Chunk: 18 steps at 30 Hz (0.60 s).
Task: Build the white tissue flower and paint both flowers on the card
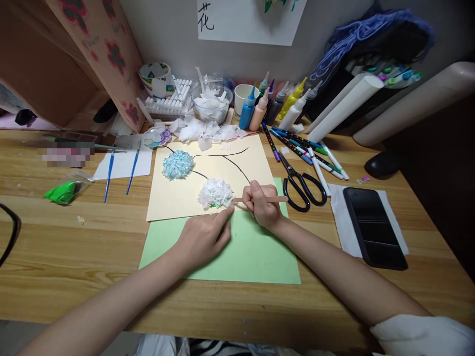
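My right hand (pixel 262 203) is closed around a flat wooden craft stick (pixel 276 199). The stick's left tip meets the right edge of a white tissue-paper flower (pixel 215 193), where a little green shows along the lower rim. My left hand (pixel 206 232) lies just below that flower, its index finger stretched to the same edge and its thumb apart; the other fingers are mostly hidden. Both flowers sit on a cream sheet (pixel 174 202) with drawn black branch lines, the second being a blue and white flower (pixel 178 164). A green sheet (pixel 256 257) lies partly underneath.
Black-handled scissors (pixel 302 183) and several markers (pixel 311 153) lie to the right, near a dark phone-like case (pixel 374 227). Torn white paper (pixel 200 131), a clear bowl (pixel 211 104) and paint bottles (pixel 248 109) line the back. Two blue brushes (pixel 109 175) rest left.
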Tool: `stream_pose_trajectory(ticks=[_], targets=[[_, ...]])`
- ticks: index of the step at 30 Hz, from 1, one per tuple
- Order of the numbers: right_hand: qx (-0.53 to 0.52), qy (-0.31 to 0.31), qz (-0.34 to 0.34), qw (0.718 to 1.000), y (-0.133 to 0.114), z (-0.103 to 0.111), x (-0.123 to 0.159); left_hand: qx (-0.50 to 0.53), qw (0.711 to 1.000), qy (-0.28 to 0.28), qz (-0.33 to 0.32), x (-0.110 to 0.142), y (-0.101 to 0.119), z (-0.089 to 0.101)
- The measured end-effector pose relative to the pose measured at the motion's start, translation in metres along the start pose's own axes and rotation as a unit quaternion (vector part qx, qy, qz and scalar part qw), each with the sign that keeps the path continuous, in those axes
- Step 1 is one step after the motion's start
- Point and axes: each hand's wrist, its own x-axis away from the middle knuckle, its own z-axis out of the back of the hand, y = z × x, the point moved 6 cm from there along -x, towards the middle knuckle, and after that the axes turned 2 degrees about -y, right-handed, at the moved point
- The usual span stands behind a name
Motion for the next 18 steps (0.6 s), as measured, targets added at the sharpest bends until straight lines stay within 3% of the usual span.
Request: stream_pose_trajectory(ticks=[11,18], targets=[[0.003,0.008,-0.001,1.0,0.001,0.0,-0.003,0.002,1.0,0.012,-0.016,0.0,0.0,-0.001],[-0.051,0.043,-0.088,0.994,0.009,-0.003,-0.01,-0.015,0.999,0.021,-0.042,0.001,0.002,-0.001]])
